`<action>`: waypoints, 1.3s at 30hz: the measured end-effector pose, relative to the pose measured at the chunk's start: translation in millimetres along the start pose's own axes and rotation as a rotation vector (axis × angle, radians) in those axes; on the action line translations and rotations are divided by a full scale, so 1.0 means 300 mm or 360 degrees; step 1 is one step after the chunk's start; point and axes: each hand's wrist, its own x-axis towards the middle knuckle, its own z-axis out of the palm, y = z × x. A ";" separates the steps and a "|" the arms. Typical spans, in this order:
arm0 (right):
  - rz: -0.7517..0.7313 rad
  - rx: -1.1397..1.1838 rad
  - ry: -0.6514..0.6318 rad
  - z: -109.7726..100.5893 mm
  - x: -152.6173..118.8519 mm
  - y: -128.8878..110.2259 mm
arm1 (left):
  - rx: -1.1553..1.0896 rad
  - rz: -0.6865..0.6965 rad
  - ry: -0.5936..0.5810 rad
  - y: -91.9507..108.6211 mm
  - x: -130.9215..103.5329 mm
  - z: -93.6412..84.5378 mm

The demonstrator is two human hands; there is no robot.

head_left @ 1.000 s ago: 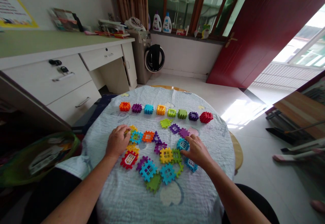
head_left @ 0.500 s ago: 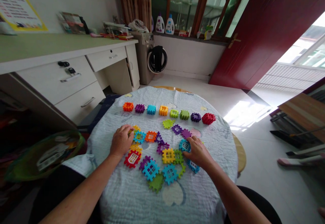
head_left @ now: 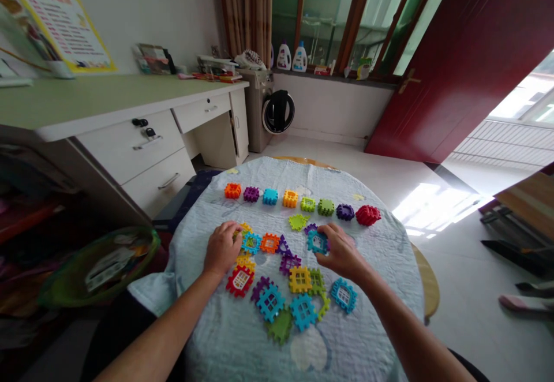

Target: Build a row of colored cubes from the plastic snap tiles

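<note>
My left hand [head_left: 223,248] has its fingers curled at the edge of a yellow interlocking block [head_left: 245,229], beside a light-blue block [head_left: 251,243] and an orange one [head_left: 270,243]. Between thumb and fingers, my right hand [head_left: 341,252] grips a blue window block [head_left: 317,242], tilted up over a purple block [head_left: 310,228] that it partly covers. Nearer me lie a red window block [head_left: 240,280], a yellow one [head_left: 300,279], a green one [head_left: 280,325] and several blue ones, among them a loose blue block [head_left: 344,295] below my right hand.
Along the table's far side runs a row of small stacked blocks, from orange [head_left: 232,191] to red [head_left: 368,215]. A pale patterned cloth [head_left: 346,341] covers the round table. A desk [head_left: 142,96] and a basket [head_left: 99,266] stand at the left, a washing machine [head_left: 259,111] behind.
My right hand has lifted the blue window block and moved it up, away from the other blue block beneath. My left hand stays by the yellow block. The camera view has turned slightly left.
</note>
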 end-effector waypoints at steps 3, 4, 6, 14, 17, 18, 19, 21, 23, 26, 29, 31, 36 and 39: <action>-0.0153 -0.0069 0.0026 0.007 0.156 -0.057 | -0.0020 -0.0036 0.0003 0.006 0.000 -0.003; -0.0148 -0.0115 0.0023 0.016 0.217 -0.076 | -0.0028 -0.0050 0.0004 0.008 0.000 -0.004; -0.0084 -0.0212 0.0027 0.045 0.342 -0.108 | -0.0050 -0.0069 0.0000 0.010 -0.001 -0.007; 0.0065 -0.0483 -0.0166 0.160 0.663 -0.167 | -0.0125 -0.0109 -0.0012 0.022 -0.005 -0.017; 0.0075 -0.0495 -0.0194 0.181 0.706 -0.172 | -0.0123 -0.0124 0.0002 0.025 -0.007 -0.016; 0.0072 -0.0501 -0.0203 0.186 0.716 -0.173 | -0.0121 -0.0126 0.0006 0.025 -0.008 -0.016; 0.0067 -0.0506 -0.0212 0.192 0.724 -0.174 | -0.0118 -0.0127 0.0007 0.024 -0.009 -0.015; 0.0053 -0.0517 -0.0229 0.204 0.736 -0.176 | -0.0111 -0.0127 0.0000 0.022 -0.010 -0.014; 0.0042 -0.0526 -0.0249 0.216 0.742 -0.177 | -0.0102 -0.0131 -0.0008 0.022 -0.011 -0.014; 0.0038 -0.0528 -0.0272 0.233 0.741 -0.177 | -0.0094 -0.0142 -0.0019 0.026 -0.010 -0.017; 0.0040 -0.0505 -0.0264 0.239 0.733 -0.177 | -0.0091 -0.0144 -0.0022 0.030 -0.009 -0.020; 0.0047 -0.0476 -0.0237 0.233 0.726 -0.179 | -0.0091 -0.0133 -0.0013 0.031 -0.009 -0.020; 0.0112 -0.0355 -0.0090 0.178 0.667 -0.164 | -0.0088 -0.0120 -0.0010 0.021 -0.012 -0.011; 0.0143 -0.0147 0.0042 0.120 0.573 -0.121 | -0.0100 -0.0117 -0.0009 0.016 -0.013 -0.008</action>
